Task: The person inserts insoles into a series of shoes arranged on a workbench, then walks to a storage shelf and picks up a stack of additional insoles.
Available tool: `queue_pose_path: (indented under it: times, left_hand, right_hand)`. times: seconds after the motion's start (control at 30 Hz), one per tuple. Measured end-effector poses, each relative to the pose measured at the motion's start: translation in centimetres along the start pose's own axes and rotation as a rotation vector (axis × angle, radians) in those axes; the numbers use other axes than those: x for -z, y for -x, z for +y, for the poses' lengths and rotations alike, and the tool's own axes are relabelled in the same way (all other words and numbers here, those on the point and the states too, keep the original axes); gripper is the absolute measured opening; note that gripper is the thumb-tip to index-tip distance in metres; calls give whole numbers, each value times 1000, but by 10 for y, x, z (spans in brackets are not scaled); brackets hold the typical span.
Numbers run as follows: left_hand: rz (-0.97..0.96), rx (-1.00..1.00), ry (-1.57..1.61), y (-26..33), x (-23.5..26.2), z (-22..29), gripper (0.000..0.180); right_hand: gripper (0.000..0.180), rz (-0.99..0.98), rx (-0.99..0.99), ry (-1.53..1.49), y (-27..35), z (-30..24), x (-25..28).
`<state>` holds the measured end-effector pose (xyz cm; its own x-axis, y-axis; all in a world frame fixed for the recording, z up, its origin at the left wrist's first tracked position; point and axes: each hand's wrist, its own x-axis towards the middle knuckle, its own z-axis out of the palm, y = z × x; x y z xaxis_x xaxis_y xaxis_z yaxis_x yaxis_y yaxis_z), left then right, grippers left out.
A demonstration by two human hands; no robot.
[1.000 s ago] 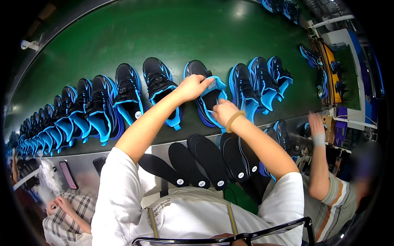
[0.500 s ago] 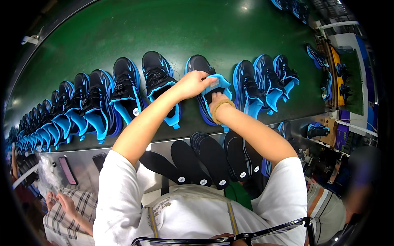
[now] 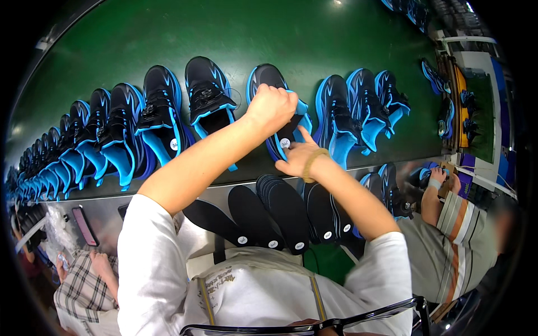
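A black shoe with blue trim lies on the green table, its toe pointing away from me. My left hand is closed around its tongue, fingers bunched over the opening. At the heel end, my right hand has its thumb and forefinger spread, touching the shoe's collar. A black insole with a round white sticker lies inside the shoe, between my hands. Several loose black insoles are fanned out along the near edge, below my forearms.
A row of similar shoes curves away to the left, and several more stand to the right. At far left lies a phone near a person in checked cloth. A person in a striped shirt handles a shoe at right.
My right hand has come back out of the shoe to its heel, uncovering the stickered insole. My left hand has closed over the tongue. The person at right has leaned into view.
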<state>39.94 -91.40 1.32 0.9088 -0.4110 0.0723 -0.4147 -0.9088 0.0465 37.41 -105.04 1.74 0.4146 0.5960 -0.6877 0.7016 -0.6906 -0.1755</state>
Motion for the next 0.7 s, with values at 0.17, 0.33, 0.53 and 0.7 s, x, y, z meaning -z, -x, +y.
queue_pose_path:
  times: [0.17,0.33,0.53,0.7]
  left_hand:
    - [3,-85,-63,0,-6,-8,21]
    - [47,-281,-198,28,2,3,9]
    - [76,-222,81,47,11,-17,11]
    - [277,162,767,29,32,-11,11]
  right_hand:
    - [31,829,137,-196,19,2,-25]
    - [23,971,-112,-602,61,-23,-90]
    - [20,1001,-45,-538,57,-39,-77]
    - [18,1062,37,-464,46,-21,-26]
